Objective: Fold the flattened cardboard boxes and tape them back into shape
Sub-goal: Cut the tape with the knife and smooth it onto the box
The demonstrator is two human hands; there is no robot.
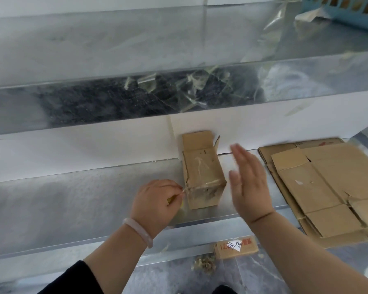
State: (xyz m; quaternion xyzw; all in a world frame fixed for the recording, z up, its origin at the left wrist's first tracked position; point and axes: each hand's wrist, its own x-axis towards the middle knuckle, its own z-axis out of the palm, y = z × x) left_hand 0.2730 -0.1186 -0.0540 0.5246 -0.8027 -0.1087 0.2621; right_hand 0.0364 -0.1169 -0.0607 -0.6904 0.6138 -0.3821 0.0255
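A small folded cardboard box (202, 172) stands on the metal shelf (72, 198), its far flaps open against the white wall. Clear tape runs across its near top edge. My left hand (155, 202) is just left of the box and pinches the end of that tape at the box's near left corner; something yellow shows under its fingers. My right hand (248, 183) hovers open and blurred to the right of the box, fingers straight, touching nothing. A stack of flattened cardboard boxes (321, 187) lies on the shelf at the right.
An upper metal shelf (136, 60) overhangs the work shelf, with scraps of clear tape (191, 85) stuck to its front edge. A blue basket (348, 9) sits at top right. On the floor below lie a labelled cardboard piece (235, 247) and crumpled tape.
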